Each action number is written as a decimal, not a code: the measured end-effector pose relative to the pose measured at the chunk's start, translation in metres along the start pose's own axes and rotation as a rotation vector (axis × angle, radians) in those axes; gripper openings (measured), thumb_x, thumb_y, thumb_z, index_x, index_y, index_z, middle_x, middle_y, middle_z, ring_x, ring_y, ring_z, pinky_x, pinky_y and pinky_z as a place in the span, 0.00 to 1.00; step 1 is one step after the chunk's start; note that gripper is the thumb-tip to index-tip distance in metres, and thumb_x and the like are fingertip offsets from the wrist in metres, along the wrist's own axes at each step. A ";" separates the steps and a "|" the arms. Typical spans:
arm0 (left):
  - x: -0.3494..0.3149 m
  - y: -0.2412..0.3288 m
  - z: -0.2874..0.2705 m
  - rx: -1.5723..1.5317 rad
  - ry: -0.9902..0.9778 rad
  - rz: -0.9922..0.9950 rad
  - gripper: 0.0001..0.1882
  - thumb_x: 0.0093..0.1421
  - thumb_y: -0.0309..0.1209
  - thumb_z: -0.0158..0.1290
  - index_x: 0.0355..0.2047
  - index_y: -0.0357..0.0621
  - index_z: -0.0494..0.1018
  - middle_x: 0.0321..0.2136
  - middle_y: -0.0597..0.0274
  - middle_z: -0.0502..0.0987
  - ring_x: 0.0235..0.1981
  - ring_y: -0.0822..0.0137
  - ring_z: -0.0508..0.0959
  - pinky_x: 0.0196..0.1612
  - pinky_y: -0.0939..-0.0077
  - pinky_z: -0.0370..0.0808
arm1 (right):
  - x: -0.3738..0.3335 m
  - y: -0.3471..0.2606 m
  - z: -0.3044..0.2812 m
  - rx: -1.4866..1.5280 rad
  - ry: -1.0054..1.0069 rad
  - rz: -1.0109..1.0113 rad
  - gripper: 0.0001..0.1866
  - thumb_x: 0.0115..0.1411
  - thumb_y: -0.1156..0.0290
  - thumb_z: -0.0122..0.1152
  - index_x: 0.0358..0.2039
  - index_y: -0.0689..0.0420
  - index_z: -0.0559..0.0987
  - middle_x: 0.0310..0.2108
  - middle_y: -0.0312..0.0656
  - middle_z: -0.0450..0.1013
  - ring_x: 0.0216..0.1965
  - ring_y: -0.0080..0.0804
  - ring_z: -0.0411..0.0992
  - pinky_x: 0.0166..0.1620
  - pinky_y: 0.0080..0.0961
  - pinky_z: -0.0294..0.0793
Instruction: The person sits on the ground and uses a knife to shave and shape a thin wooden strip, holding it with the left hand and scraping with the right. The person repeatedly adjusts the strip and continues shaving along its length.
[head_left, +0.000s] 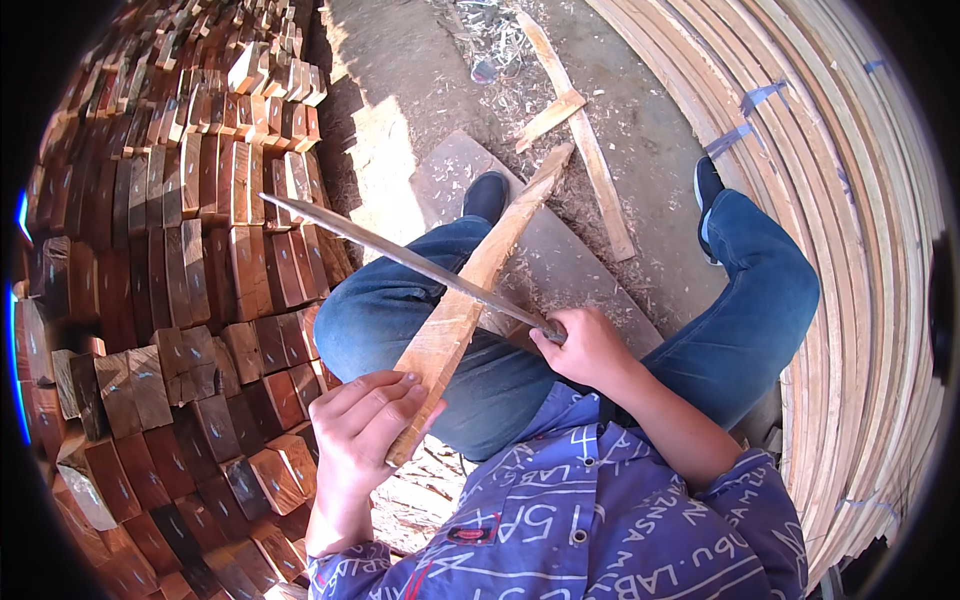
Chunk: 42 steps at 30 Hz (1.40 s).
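Observation:
My left hand (360,425) grips the near end of a long, rough-hewn wooden slat (438,345). The slat slants up and away over my left leg, and its far end narrows near my left shoe. Closed around a short handle, my right hand (585,345) holds a long, narrow, machete-like blade (375,243). The grey metal points up to the left and crosses over the middle of the slat. Whether its edge touches the wood I cannot tell.
Stacked cut wood blocks (200,280) fill the left side. Long bundled planks (810,150) curve along the right. Ahead, a long slat (600,185) and a short wood piece (550,118) lie on the ground among shavings (500,90). A flat board (590,270) lies between my legs.

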<state>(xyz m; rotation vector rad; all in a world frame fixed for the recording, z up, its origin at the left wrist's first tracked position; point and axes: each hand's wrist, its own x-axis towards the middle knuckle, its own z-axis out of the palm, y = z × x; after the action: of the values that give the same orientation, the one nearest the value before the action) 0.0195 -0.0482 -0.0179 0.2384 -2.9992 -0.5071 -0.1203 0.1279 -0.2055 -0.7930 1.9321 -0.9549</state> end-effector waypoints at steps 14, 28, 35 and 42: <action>-0.017 0.001 0.009 -0.030 0.080 -0.150 0.13 0.43 0.23 0.70 0.29 0.36 0.78 0.27 0.56 0.82 0.29 0.61 0.83 0.32 0.73 0.78 | 0.007 0.016 0.015 -0.032 0.116 -0.075 0.12 0.50 0.63 0.66 0.27 0.61 0.81 0.22 0.55 0.76 0.28 0.57 0.76 0.35 0.46 0.76; -0.006 0.040 0.030 -0.204 0.305 -0.510 0.07 0.56 0.26 0.65 0.31 0.36 0.78 0.22 0.57 0.81 0.18 0.75 0.77 0.24 0.81 0.71 | -0.022 -0.044 -0.007 0.206 0.091 -0.095 0.14 0.58 0.66 0.64 0.33 0.67 0.81 0.28 0.59 0.77 0.32 0.53 0.79 0.36 0.38 0.75; -0.007 0.042 0.038 -0.244 0.302 -0.488 0.08 0.56 0.26 0.64 0.31 0.35 0.77 0.24 0.56 0.82 0.22 0.75 0.80 0.26 0.81 0.73 | -0.009 -0.003 0.010 0.035 0.222 -0.074 0.11 0.57 0.66 0.64 0.32 0.62 0.83 0.25 0.56 0.77 0.30 0.56 0.77 0.35 0.42 0.75; -0.010 0.041 0.039 -0.230 0.288 -0.512 0.08 0.55 0.24 0.65 0.30 0.35 0.76 0.26 0.53 0.83 0.25 0.70 0.82 0.30 0.79 0.77 | -0.035 -0.042 -0.013 -0.011 0.143 -0.177 0.10 0.55 0.67 0.65 0.27 0.62 0.81 0.20 0.56 0.74 0.24 0.58 0.74 0.30 0.45 0.73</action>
<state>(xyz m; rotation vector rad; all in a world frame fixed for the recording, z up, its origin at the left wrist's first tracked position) 0.0195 0.0043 -0.0417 0.9773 -2.5549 -0.7739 -0.1080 0.1387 -0.1514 -0.9365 2.0155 -1.1354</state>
